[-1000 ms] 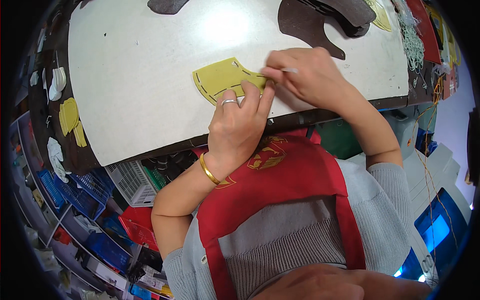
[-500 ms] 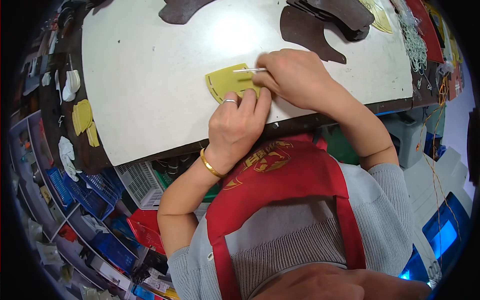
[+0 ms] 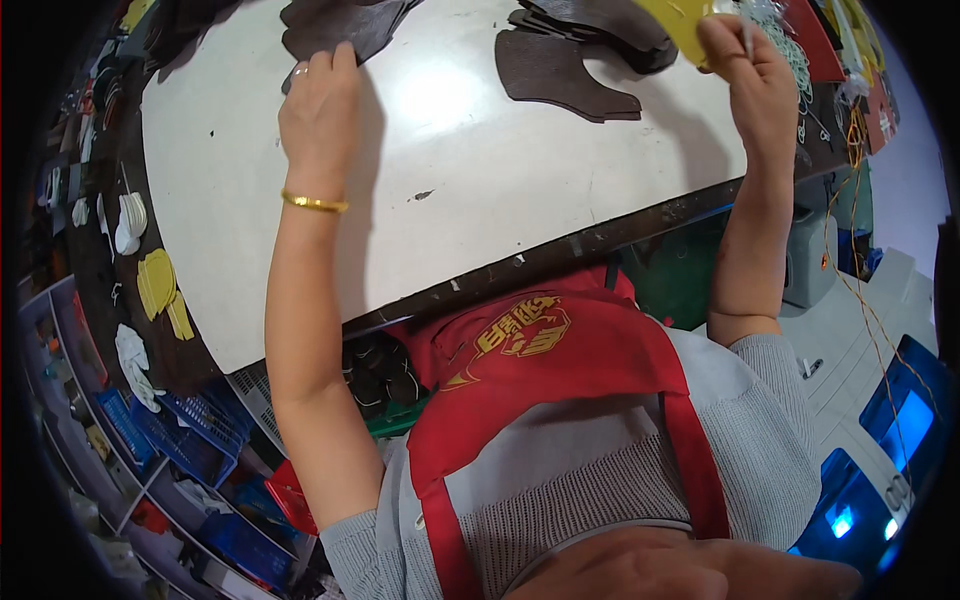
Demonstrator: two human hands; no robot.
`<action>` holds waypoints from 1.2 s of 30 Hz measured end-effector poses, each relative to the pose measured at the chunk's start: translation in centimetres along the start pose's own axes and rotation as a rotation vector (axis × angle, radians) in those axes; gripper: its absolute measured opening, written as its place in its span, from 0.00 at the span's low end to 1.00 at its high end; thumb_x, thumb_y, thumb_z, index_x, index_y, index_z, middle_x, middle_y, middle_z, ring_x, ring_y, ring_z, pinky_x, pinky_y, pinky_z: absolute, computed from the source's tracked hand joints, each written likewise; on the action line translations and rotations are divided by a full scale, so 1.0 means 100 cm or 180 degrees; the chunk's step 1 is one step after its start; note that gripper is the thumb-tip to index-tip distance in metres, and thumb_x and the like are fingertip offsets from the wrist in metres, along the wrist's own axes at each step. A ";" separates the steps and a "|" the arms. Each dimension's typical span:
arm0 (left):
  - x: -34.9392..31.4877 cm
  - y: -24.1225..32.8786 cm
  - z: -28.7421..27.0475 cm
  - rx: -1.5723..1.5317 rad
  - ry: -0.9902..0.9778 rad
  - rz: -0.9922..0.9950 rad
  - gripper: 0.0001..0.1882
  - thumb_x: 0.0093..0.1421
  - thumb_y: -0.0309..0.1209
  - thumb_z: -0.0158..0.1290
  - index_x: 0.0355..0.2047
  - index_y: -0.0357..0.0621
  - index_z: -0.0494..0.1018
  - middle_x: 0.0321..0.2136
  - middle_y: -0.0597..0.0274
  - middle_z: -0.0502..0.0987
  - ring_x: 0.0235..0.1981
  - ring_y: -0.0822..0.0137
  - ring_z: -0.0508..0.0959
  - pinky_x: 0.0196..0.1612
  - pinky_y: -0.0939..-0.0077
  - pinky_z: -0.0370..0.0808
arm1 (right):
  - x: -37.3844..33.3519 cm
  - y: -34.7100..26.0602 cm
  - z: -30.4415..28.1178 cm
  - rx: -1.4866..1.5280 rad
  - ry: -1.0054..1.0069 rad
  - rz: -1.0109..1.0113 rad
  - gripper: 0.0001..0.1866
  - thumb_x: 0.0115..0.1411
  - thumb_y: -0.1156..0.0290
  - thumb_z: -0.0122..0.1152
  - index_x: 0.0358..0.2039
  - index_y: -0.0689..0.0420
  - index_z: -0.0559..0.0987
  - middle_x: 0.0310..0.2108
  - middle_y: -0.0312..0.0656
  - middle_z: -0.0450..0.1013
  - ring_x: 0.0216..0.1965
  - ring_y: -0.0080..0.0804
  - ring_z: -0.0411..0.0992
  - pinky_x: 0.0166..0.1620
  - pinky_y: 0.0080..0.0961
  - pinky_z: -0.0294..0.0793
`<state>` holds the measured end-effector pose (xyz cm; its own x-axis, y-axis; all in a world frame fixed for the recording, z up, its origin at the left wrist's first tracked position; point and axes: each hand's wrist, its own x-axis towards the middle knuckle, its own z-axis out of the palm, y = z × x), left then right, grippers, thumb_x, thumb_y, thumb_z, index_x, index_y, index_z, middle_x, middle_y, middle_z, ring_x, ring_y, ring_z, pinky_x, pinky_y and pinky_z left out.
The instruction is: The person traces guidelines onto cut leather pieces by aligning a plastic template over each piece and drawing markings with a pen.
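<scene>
My left hand (image 3: 322, 105) reaches to the far left part of the table, its fingers closed over the near edge of a dark brown leather piece (image 3: 345, 30). The thumb is hidden. At the far right my right hand (image 3: 755, 85) is raised and closed on a slim silver pen (image 3: 747, 40). Beside its thumb is a yellow template (image 3: 680, 28), partly cut off by the picture's edge. Whether the fingers grip the template too is hard to see. Between my hands lies a stack of curved dark brown leather pieces (image 3: 560, 75).
A white work board (image 3: 450, 220) covers the table, its dark edge nearest me. Yellow templates (image 3: 157, 285) and white gloves (image 3: 132, 365) lie at the left edge. Pale green cord (image 3: 775, 25) and a red sheet (image 3: 815, 40) are at the far right. Blue baskets (image 3: 185, 440) stand lower left.
My hands have parted from the table's middle, the left going far left to the leather and the right far right with the pen. The yellow template is gone from the middle.
</scene>
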<state>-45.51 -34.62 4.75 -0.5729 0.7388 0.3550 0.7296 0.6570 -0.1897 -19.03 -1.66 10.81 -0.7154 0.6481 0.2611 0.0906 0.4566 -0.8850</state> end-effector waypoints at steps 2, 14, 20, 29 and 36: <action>-0.010 -0.014 0.005 -0.0089 0.0067 0.0081 0.16 0.59 0.24 0.56 0.48 0.45 0.76 0.40 0.61 0.80 0.42 0.57 0.80 0.41 0.64 0.80 | -0.005 -0.026 0.013 0.0064 0.0124 0.0106 0.10 0.70 0.69 0.58 0.43 0.62 0.82 0.32 0.34 0.77 0.33 0.22 0.73 0.39 0.19 0.73; -0.131 0.069 -0.087 -0.1648 0.0118 0.0885 0.12 0.51 0.23 0.59 0.38 0.36 0.78 0.31 0.59 0.76 0.34 0.61 0.78 0.35 0.70 0.77 | -0.049 -0.041 0.088 0.0444 -0.1049 0.0142 0.09 0.67 0.68 0.64 0.41 0.60 0.84 0.30 0.30 0.77 0.30 0.14 0.71 0.34 0.16 0.71; -0.159 0.064 -0.086 -0.2319 0.0717 0.0453 0.18 0.44 0.21 0.66 0.39 0.40 0.81 0.34 0.56 0.80 0.38 0.55 0.82 0.38 0.65 0.80 | -0.078 -0.049 0.132 -0.0080 -0.2187 0.0173 0.13 0.64 0.65 0.66 0.43 0.61 0.84 0.27 0.43 0.80 0.27 0.23 0.76 0.35 0.22 0.76; -0.158 0.064 -0.073 -0.2360 0.0504 0.0073 0.15 0.51 0.18 0.61 0.41 0.39 0.81 0.40 0.55 0.82 0.43 0.54 0.83 0.43 0.66 0.83 | -0.092 -0.046 0.151 -0.0766 -0.2419 -0.0234 0.13 0.63 0.62 0.65 0.44 0.54 0.83 0.29 0.45 0.82 0.30 0.39 0.81 0.34 0.31 0.78; -0.149 0.073 -0.083 -0.1881 0.0294 0.0224 0.17 0.51 0.21 0.59 0.43 0.42 0.82 0.41 0.60 0.81 0.41 0.60 0.81 0.40 0.70 0.82 | -0.093 -0.045 0.146 -0.1329 -0.2236 -0.0728 0.13 0.62 0.61 0.66 0.43 0.52 0.84 0.28 0.45 0.81 0.30 0.39 0.81 0.34 0.31 0.78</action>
<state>-28.58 -42.11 5.69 -0.5003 0.7438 0.4432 0.8637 0.3926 0.3161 -22.92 -18.66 6.71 -0.9989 0.0462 -0.0059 0.0409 0.8074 -0.5886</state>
